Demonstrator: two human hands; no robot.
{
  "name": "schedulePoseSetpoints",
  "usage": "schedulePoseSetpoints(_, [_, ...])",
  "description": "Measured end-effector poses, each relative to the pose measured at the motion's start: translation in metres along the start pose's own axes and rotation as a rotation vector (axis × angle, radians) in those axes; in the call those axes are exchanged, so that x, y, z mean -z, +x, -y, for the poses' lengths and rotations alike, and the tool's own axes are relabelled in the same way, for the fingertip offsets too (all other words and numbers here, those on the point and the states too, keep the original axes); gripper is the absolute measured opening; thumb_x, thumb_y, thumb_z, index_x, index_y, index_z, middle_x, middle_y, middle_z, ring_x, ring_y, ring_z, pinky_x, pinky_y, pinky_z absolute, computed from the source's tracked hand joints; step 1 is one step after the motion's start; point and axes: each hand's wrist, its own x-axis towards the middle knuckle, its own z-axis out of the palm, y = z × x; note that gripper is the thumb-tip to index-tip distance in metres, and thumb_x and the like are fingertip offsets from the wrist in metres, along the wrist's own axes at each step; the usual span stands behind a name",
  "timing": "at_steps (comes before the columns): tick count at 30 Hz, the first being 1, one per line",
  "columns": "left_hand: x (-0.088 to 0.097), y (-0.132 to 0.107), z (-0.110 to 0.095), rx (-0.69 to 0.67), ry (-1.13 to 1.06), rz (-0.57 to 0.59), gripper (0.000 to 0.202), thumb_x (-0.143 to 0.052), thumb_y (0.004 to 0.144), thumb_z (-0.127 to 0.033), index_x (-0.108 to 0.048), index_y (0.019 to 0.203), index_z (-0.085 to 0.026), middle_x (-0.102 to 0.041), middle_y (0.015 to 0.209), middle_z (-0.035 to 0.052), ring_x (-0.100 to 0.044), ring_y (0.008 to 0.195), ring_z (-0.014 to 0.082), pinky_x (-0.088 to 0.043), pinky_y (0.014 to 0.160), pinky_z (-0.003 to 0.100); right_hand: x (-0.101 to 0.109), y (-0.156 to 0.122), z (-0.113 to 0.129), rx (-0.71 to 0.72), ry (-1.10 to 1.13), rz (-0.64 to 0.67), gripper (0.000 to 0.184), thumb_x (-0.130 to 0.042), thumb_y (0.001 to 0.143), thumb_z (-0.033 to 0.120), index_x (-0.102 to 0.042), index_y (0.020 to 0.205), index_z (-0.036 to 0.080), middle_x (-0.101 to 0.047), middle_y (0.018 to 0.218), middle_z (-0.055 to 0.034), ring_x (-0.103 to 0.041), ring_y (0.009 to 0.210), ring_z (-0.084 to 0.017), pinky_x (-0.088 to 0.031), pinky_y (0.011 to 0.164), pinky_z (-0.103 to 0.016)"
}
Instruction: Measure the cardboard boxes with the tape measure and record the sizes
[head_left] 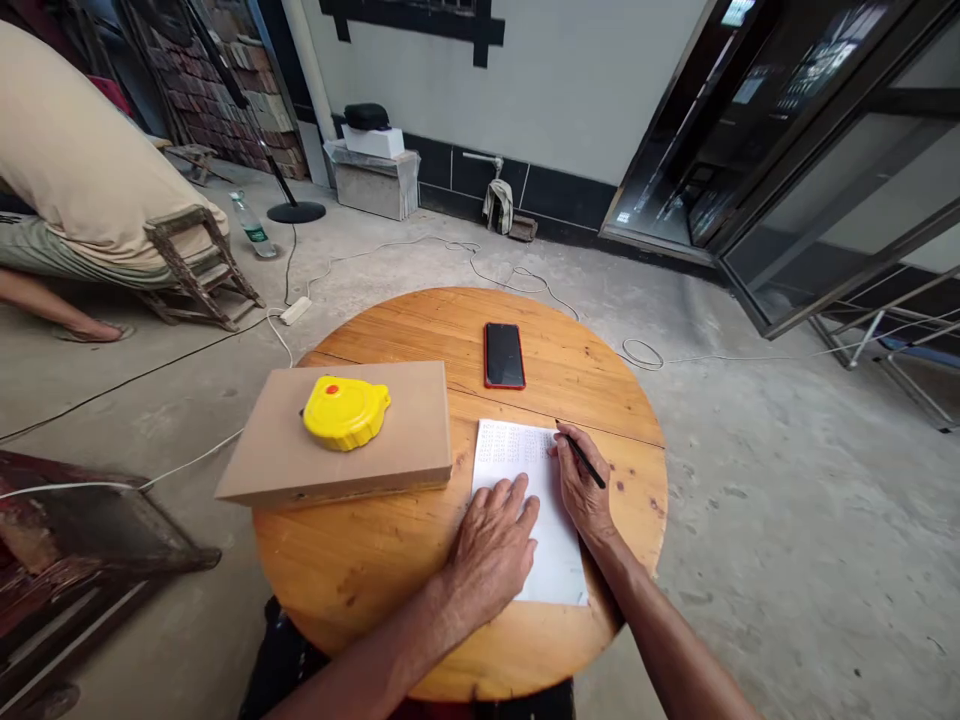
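A white sheet of paper [517, 460] with rows of small print lies on a round wooden table [390, 560]. My left hand [491, 545] rests flat on the paper, fingers stretched out. My right hand [583, 490] is closed around a black pen [581, 455], its tip at the paper's upper right corner. A phone [504, 354] with a red case lies face up beyond the paper. To the left sits a flat brown board [285, 460] with a yellow tape measure [345, 412] on top.
Another person in a beige shirt [75, 160] sits on a wooden stool [199, 270] at far left. White cables [517, 275] and a power strip [295, 310] lie on the concrete floor. A plastic bottle [252, 226], a stand base [296, 212] and glass doors [810, 160] surround the table.
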Motion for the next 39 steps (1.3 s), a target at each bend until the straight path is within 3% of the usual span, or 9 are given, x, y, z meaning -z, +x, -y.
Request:
schedulePoseSetpoints(6, [0.001, -0.044, 0.008, 0.028, -0.034, -0.055, 0.043, -0.060, 0.090, -0.035, -0.055, 0.130, -0.020, -0.048, 0.147, 0.0107, -0.040, 0.135, 0.0287, -0.035, 0.112, 0.047, -0.002, -0.002, -0.005, 0.096, -0.019, -0.007, 0.027, -0.049, 0.096, 0.032, -0.065, 0.111, 0.016, -0.071, 0.108, -0.0141, -0.069, 0.086, -0.021, -0.057, 0.082, -0.041])
schedulePoseSetpoints(10, [-0.005, -0.061, 0.014, 0.025, -0.064, -0.096, 0.046, -0.055, 0.093, -0.038, -0.050, 0.137, -0.022, -0.042, 0.152, 0.0086, -0.033, 0.142, 0.0265, -0.028, 0.117, 0.047, -0.002, -0.002, -0.003, 0.181, -0.088, 0.041, 0.027, -0.047, 0.097, 0.031, -0.063, 0.114, 0.017, -0.071, 0.111, -0.0146, -0.068, 0.098, -0.023, -0.055, 0.089, -0.044])
schedulePoseSetpoints(17, [-0.003, -0.060, 0.014, 0.020, -0.090, -0.125, 0.045, -0.055, 0.093, -0.040, -0.052, 0.135, -0.022, -0.044, 0.151, 0.0075, -0.034, 0.142, 0.0253, -0.027, 0.118, 0.045, 0.020, -0.008, 0.003, 0.361, -0.285, 0.170, 0.034, -0.040, 0.094, 0.018, -0.057, 0.124, 0.017, -0.069, 0.116, -0.0144, -0.066, 0.105, -0.024, -0.053, 0.089, -0.042])
schedulePoseSetpoints(23, [-0.001, -0.061, 0.015, -0.005, -0.084, -0.111, 0.044, -0.056, 0.093, -0.034, -0.053, 0.134, -0.019, -0.045, 0.150, 0.0100, -0.034, 0.141, 0.0264, -0.027, 0.118, 0.046, 0.047, -0.023, 0.013, 0.375, -0.568, 0.401, 0.054, -0.050, 0.075, 0.004, -0.060, 0.127, 0.015, -0.068, 0.121, -0.0150, -0.059, 0.112, -0.030, -0.045, 0.089, -0.043])
schedulePoseSetpoints(26, [0.000, -0.060, 0.016, -0.014, -0.080, -0.101, 0.044, -0.056, 0.092, -0.033, -0.053, 0.133, -0.019, -0.044, 0.151, 0.0110, -0.034, 0.141, 0.0269, -0.028, 0.117, 0.047, 0.047, -0.025, 0.021, 0.338, -0.684, 0.476, 0.056, -0.050, 0.077, 0.002, -0.058, 0.131, 0.014, -0.063, 0.129, -0.0162, -0.052, 0.120, -0.032, -0.039, 0.091, -0.043])
schedulePoseSetpoints(32, [-0.001, -0.059, 0.017, -0.010, -0.068, -0.093, 0.043, -0.056, 0.091, -0.031, -0.054, 0.132, -0.019, -0.045, 0.150, 0.0110, -0.035, 0.140, 0.0271, -0.029, 0.116, 0.048, 0.034, -0.018, 0.025, 0.333, -0.776, 0.520, 0.042, -0.041, 0.093, 0.008, -0.062, 0.127, 0.021, -0.062, 0.131, -0.0138, -0.049, 0.122, -0.030, -0.033, 0.092, -0.042])
schedulePoseSetpoints(39, [0.000, -0.058, 0.017, -0.004, -0.075, -0.084, 0.043, -0.056, 0.091, -0.031, -0.055, 0.132, -0.018, -0.045, 0.150, 0.0113, -0.035, 0.140, 0.0274, -0.029, 0.116, 0.048, 0.035, -0.020, 0.020, 0.326, -0.721, 0.486, 0.050, -0.042, 0.085, 0.000, -0.064, 0.125, 0.020, -0.064, 0.129, -0.0122, -0.055, 0.115, -0.028, -0.035, 0.090, -0.041])
